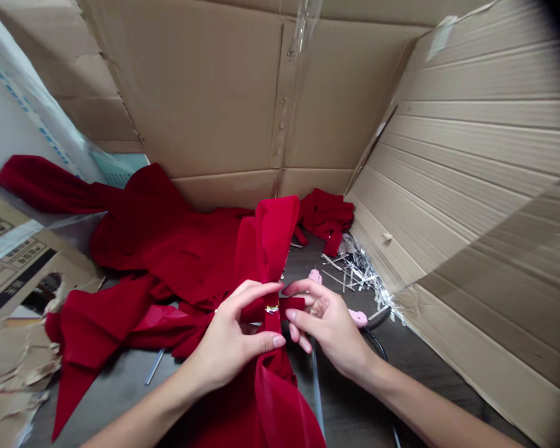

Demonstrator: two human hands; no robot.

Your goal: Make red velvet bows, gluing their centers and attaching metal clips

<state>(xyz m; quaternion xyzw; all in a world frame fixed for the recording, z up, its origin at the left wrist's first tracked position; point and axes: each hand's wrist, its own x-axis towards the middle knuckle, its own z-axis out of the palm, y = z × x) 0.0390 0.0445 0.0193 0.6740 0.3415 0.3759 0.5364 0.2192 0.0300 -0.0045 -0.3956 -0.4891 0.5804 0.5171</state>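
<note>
A red velvet bow (277, 233) stands upright in front of me, its waist bound with a shiny gold-and-silver twist tie (271, 308). My left hand (226, 336) is closed around the bow's waist, index finger above the tie and thumb below it. My right hand (333, 323) pinches a short red velvet strip (293, 304) against the right side of the waist, with curled fingers partly hidden behind. The bow's lower end hangs toward me. Partly covered by my right hand lies a pink tool (357, 318) with a black cord, apparently a glue gun.
Red velvet fabric (186, 242) heaps at the left. Cut red strips (326, 214) pile at the back, near silver twist ties (361, 270). Clear sticks (154, 367) lie on the dark table (429, 367). Cardboard walls (205, 87) enclose the back and right; torn cardboard (14, 348) is left.
</note>
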